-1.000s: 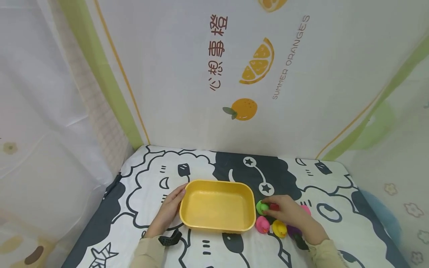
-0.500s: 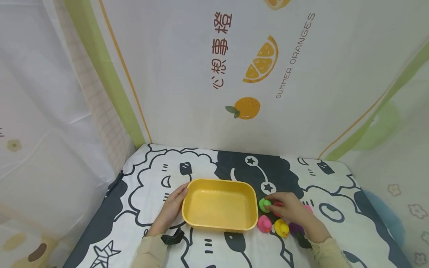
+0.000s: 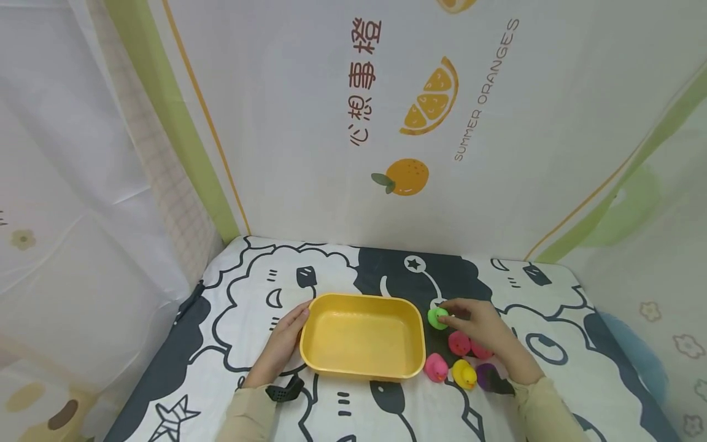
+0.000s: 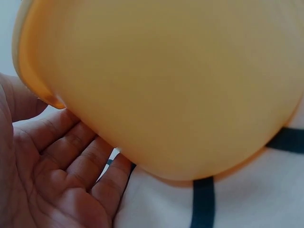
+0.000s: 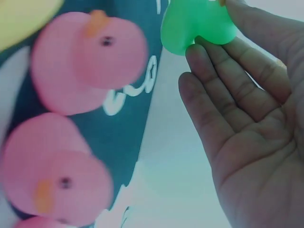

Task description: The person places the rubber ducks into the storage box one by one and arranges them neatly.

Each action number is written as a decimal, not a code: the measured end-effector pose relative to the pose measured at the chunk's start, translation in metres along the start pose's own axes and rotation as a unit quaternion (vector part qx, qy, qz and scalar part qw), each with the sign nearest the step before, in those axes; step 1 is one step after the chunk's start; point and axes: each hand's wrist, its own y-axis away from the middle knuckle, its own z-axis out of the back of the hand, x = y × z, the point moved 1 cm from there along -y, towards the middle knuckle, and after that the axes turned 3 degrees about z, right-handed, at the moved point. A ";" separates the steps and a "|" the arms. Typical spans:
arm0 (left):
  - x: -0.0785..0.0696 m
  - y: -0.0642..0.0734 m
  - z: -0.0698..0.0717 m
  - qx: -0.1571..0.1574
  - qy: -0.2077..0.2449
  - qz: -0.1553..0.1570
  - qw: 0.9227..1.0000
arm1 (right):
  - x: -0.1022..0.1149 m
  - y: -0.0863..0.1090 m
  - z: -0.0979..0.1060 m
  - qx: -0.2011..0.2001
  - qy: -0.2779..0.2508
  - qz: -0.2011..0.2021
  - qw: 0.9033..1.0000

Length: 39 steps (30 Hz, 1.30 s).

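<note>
Seen from above, a person's bare hands work on a desk (image 3: pixel 326 279) covered with a black-and-white cartoon cloth (image 3: pixel 558 393). A yellow rectangular basin (image 3: pixel 361 375) sits around the middle of the desk, its long sides running roughly along the desk's far edge. The left hand (image 3: pixel 280 345) lies against the basin's left side, fingers loosely extended, their tips touching the outer wall; a dark band (image 3: pixel 284 390) circles that wrist. The right hand (image 3: pixel 486 326) pinches a green toy duck (image 3: pixel 437 318) between thumb and fingers, just beside the basin's right side, toward the desk's right edge; whether the duck touches the cloth is hard to tell. Between this hand and the desk's near edge are more ducks: a reddish-pink duck (image 3: pixel 459 343), with a second pink duck (image 3: pixel 482 350) next to it, partly covered by the hand, then a row of a bright pink duck (image 3: pixel 436 368) by the basin's near right corner, a yellow duck (image 3: pixel 464 374) and a purple duck (image 3: pixel 486 376). Both sleeves (image 3: pixel 245 414) are pale beige. Past the desk's far edge hangs a white curtain (image 3: pixel 298 141) printed with oranges and the words "SUMMER ORANGES"
</note>
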 end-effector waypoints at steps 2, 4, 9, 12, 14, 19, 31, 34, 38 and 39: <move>0.000 0.000 0.000 0.003 0.004 -0.002 1.000 | 0.002 -0.004 0.005 -0.010 0.000 0.011 1.000; 0.000 0.000 0.000 0.003 0.005 -0.005 1.000 | 0.005 -0.008 0.008 -0.017 -0.004 0.016 1.000; 0.000 -0.001 0.000 0.004 0.003 -0.003 1.000 | 0.012 -0.016 0.012 -0.024 -0.007 0.027 0.999; 0.000 -0.001 0.000 0.003 0.000 -0.003 1.000 | 0.017 -0.021 0.013 -0.023 -0.014 0.037 0.999; -0.001 -0.001 0.000 0.002 -0.003 -0.004 1.000 | 0.021 -0.023 0.013 -0.019 -0.023 0.044 0.999; -0.001 -0.001 0.001 0.002 -0.006 -0.003 1.000 | 0.033 -0.029 0.011 -0.007 -0.038 0.066 0.997; 0.000 0.000 0.000 -0.002 -0.005 0.001 1.000 | 0.069 -0.048 -0.013 0.028 -0.072 0.025 0.997; 0.001 0.001 0.000 -0.001 -0.002 0.005 1.000 | 0.077 -0.052 -0.022 0.042 -0.076 0.030 0.996; 0.001 0.001 0.000 0.001 -0.003 0.001 1.000 | 0.089 -0.056 -0.033 0.060 -0.083 0.052 0.993; 0.001 0.001 0.000 0.001 -0.003 0.000 1.000 | 0.092 -0.057 -0.036 0.065 -0.085 0.058 0.993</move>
